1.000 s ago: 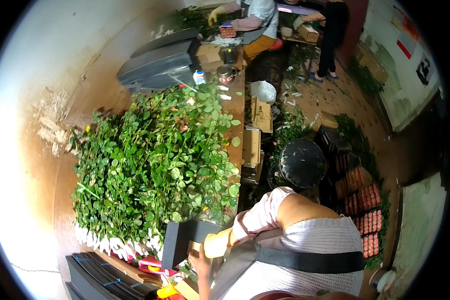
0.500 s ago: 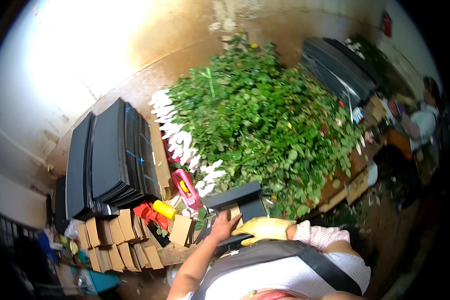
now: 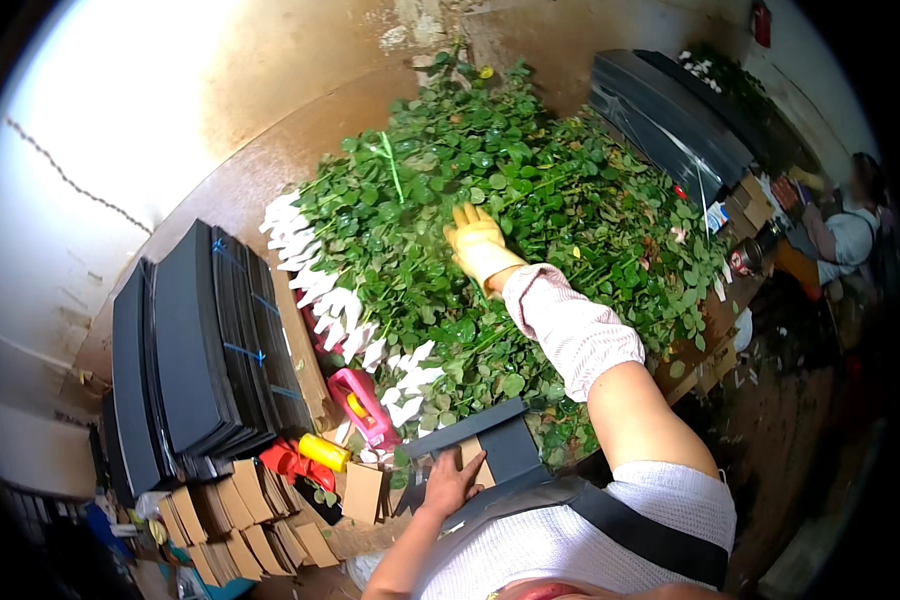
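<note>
My left hand, bare, lies with fingers spread on a tan cardboard piece set on a dark folded sheet at the table's near edge. Farther out, my right hand, in a yellow glove, reaches over a wide heap of green leafy stems. Its fingers are stretched out above or on the leaves; no stem shows in its grasp. White wrapped flower heads line the heap's left side. A pink tape dispenser stands left of the dark sheet.
Stacked dark sheets stand at the left, tied with blue strips. Near them are folded cardboard pieces, a yellow cylinder and red material. Another dark stack sits back right. A person is at the far right.
My right hand has moved from beside the dark sheet forward and up over the leafy stems. The left hand stays on the cardboard piece. The whole view has shifted slightly.
</note>
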Demonstrator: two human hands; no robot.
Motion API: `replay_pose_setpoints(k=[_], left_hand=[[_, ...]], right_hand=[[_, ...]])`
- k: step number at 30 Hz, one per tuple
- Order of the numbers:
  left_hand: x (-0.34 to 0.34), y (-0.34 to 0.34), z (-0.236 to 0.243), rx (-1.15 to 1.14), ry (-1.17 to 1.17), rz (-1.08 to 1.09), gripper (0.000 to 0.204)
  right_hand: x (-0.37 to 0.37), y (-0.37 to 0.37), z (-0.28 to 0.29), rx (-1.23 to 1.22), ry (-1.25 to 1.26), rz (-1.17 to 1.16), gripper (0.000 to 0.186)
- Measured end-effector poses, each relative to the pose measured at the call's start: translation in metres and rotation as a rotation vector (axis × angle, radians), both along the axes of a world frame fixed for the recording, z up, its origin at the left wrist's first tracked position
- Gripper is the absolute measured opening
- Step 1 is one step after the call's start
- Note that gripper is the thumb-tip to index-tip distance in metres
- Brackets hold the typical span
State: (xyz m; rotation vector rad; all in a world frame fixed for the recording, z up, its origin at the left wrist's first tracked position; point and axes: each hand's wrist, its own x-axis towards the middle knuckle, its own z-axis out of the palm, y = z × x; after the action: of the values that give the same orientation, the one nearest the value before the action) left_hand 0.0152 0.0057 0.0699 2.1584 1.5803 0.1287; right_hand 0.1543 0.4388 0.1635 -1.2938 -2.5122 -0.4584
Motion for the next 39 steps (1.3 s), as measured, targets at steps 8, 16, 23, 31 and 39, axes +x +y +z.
replay_pose_setpoints(k=[8, 16, 23, 31, 39], left_hand=[[0.001, -0.006, -0.002, -0.079, 0.029, 0.035, 0.074], [-0.002, -0.006, 0.0, -0.068, -0.017, 0.046, 0.074], [-0.003, -0.008, 0.0, -0.141, 0.0, 0.056, 0.078], [-0.007, -0.008, -0.028, -0.084, 0.018, 0.008, 0.069], [-0.003, -0.032, -0.065, -0.213, -0.147, 0.201, 0.063]], right_hand=[[0.043, -0.131, -0.026, -0.77, -0.496, -0.075, 0.027], [0.083, -0.071, 0.043, -0.955, -0.038, 0.259, 0.049], [-0.048, 0.063, 0.159, -0.454, -0.12, 0.03, 0.075], [-0.148, 0.191, 0.128, -0.285, -0.496, -0.036, 0.119], [-0.125, 0.161, 0.076, -0.104, -0.345, 0.127, 0.081]])
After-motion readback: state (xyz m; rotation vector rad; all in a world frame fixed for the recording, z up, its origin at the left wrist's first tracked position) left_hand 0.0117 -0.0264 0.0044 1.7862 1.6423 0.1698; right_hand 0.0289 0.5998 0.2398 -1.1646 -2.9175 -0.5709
